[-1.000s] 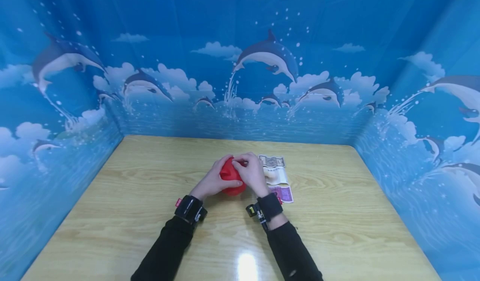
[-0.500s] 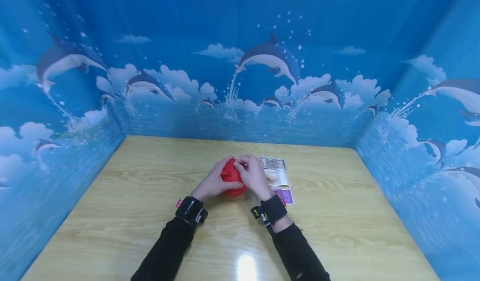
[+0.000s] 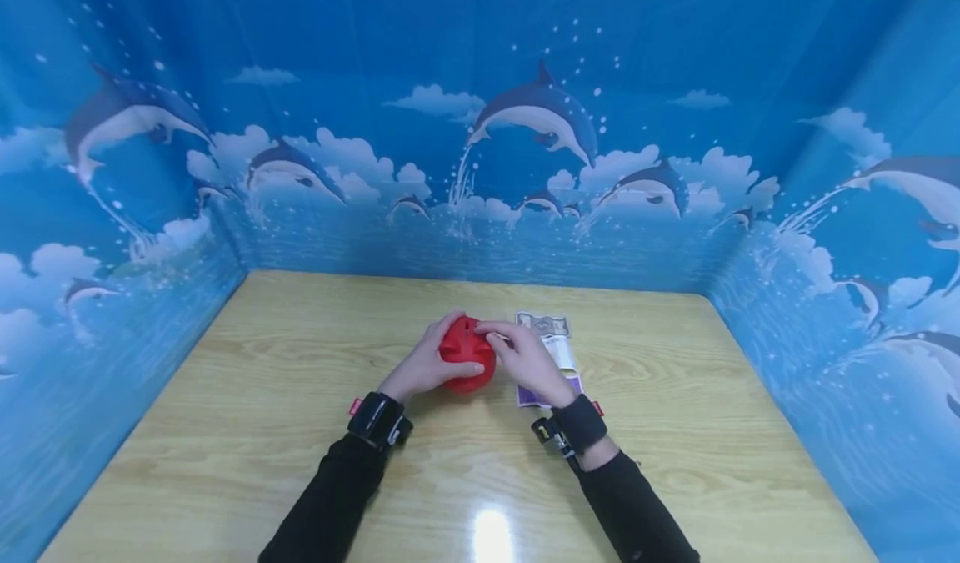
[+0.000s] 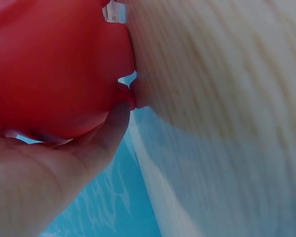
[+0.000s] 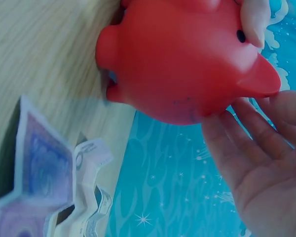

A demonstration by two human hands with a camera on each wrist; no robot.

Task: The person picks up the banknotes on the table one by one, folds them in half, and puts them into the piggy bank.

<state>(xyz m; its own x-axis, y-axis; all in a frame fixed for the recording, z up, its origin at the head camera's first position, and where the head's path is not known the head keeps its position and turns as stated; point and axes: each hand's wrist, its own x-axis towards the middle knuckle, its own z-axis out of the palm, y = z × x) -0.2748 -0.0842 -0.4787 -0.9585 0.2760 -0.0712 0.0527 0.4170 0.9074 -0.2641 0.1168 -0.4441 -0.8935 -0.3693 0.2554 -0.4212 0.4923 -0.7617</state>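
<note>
A red piggy bank stands on the table, a dark slot showing on its top. My left hand grips it from the left, thumb across the near side; in the left wrist view, a finger of that hand curves under the red body. My right hand is at the bank's upper right, its fingers loosely bent. From the right wrist view, this hand lies by the pointed ear of the pig, fingertips at or against its surface, with nothing visible held.
Several creased banknotes lie right of the piggy bank, partly beneath my right hand: a grey one at the back, a whitish one, and a purple one nearest. Blue dolphin-print curtain borders the wooden table behind and on both sides.
My right hand has shifted right from the top of the piggy bank, and its pinched fingers have loosened, uncovering the slot. The left hand keeps its grip.
</note>
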